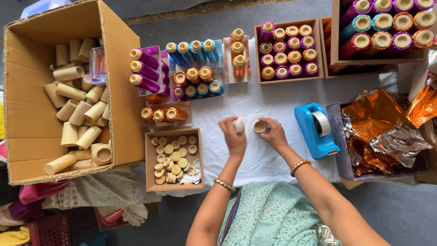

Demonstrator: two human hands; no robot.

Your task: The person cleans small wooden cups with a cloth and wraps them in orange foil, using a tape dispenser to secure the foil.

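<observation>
The right hand [274,133] grasps a small bare tube [260,127] upright, with its open end up; the fingers wrap around its side. The left hand [234,136] is clenched around a small white piece [239,121], maybe a glue bottle or a cloth, which I cannot tell for sure. Its tip points toward the tube, just beside the right fingertips. Both hands rest over the white cloth [268,102].

The tube in hand has no foil on it, so I judge this piece is at an early step. Beyond the fingers stand many finished tubes in purple, blue and orange foil, filling a tray [288,78] and several clear boxes. To the left of the left hand a small box [150,159] holds round caps, and further left a big carton [119,82] contains many bare tubes, so much work remains. Right of the right fingers sits a blue tape dispenser [312,132], then loose foil sheets [378,123].
</observation>
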